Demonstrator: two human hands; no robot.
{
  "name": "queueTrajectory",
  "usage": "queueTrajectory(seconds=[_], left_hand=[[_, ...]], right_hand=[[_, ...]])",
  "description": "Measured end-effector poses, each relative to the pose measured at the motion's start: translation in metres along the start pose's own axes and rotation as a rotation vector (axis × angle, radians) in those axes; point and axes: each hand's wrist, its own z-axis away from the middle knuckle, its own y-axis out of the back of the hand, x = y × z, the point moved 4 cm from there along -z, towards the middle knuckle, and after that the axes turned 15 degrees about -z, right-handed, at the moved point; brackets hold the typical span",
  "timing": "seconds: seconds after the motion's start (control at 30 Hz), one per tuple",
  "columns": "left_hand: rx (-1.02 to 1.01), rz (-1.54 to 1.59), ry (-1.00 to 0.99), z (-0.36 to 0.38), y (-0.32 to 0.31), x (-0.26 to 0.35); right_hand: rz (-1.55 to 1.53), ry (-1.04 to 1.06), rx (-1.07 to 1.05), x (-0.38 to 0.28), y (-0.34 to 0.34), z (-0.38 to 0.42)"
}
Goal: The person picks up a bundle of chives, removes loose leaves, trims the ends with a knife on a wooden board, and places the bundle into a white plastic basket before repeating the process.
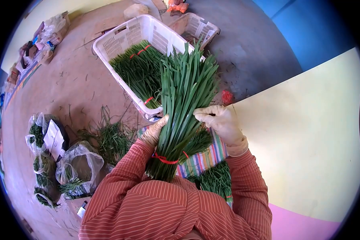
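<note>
A large bundle of long green leaves [184, 92] stands upright before my chest, with a red band [164, 159] round its lower part. My left hand [155, 132], in a pale glove, is wrapped round the bundle's left side. On the right side my right hand [222, 123], also gloved, has its thumb and forefinger pinched together at the leaves' edge; what they hold is too small to make out. Behind the bundle, a white plastic crate [126, 89] holds more banded green bunches [138, 72].
Below lie a striped cloth [202, 162] and more greens [216, 180]. Loose leaves [112, 138] and plastic bags of greens [81, 164] are on the floor at left. Another crate [202, 28] stands behind. A pale yellow wall [304, 128] is at right.
</note>
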Motion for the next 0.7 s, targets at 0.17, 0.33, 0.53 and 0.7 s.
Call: queueTrajectory(seconds=[0.17,0.33,0.53,0.7], left_hand=[[-0.001,-0.025,0.021,0.001,0.003,0.004],[0.020,-0.074,-0.057,0.002,0.002,0.013],[0.134,0.065,-0.099,-0.042,0.003,0.014],[0.119,0.338,-0.067,-0.063,-0.014,0.002]], right_hand=[[0.658,0.587,-0.133,-0.033,0.018,0.002],[1.097,0.873,0.309,-0.043,0.077,0.003],[0.157,-0.081,-0.022,0.081,0.013,0.028],[-0.491,-0.121,-0.069,0.109,-0.039,0.050]])
